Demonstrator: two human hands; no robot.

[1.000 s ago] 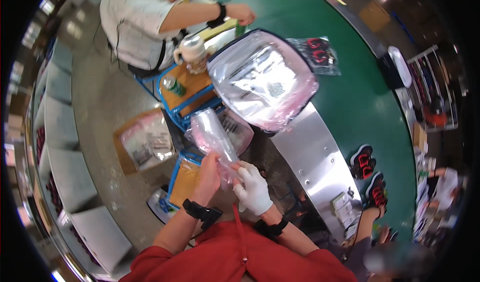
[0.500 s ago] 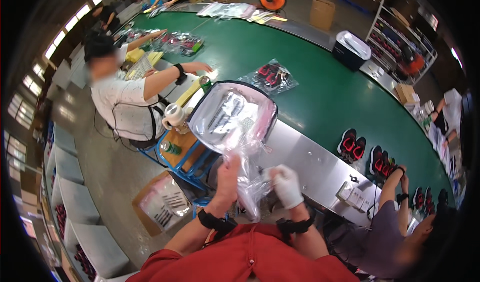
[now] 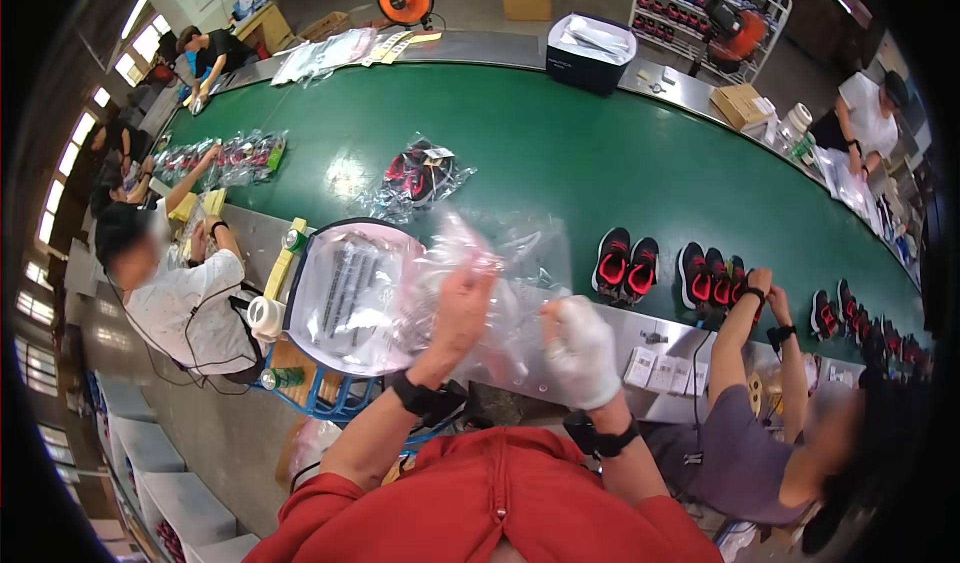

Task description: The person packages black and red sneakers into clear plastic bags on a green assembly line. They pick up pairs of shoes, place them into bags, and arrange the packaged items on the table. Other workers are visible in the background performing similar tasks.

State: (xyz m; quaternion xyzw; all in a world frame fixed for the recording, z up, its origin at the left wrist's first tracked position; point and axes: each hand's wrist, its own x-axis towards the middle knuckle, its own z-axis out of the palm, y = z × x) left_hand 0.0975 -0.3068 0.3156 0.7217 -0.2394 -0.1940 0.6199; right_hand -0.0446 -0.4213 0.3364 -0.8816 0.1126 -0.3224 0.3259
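Observation:
Over the near edge of the table I hold up a clear plastic bag (image 3: 505, 328), crinkled and spread out. My bare left hand (image 3: 462, 311) is closed on its left part. My right hand (image 3: 582, 355), in a white glove, has its fingers curled at the bag's right side; motion blurs the grip a little. Just left of my left hand stands a dark-rimmed bin (image 3: 295, 308) lined with plastic, with flat clear bags in it. Ahead of the bag, a pair of black and red shoes (image 3: 612, 271) sits on the green table (image 3: 510, 153).
Bagged shoes (image 3: 420, 175) lie farther off on the table. On the right a co-worker (image 3: 745, 438) reaches toward more shoes (image 3: 705, 278); another (image 3: 180, 288) sits at the left. White boxes (image 3: 660, 371) stand on the metal edge. A cup (image 3: 265, 315) is beside the bin.
My view has turned to the right. Both hands have lifted the plastic bag from near my body to over the table edge, where it is spread wider.

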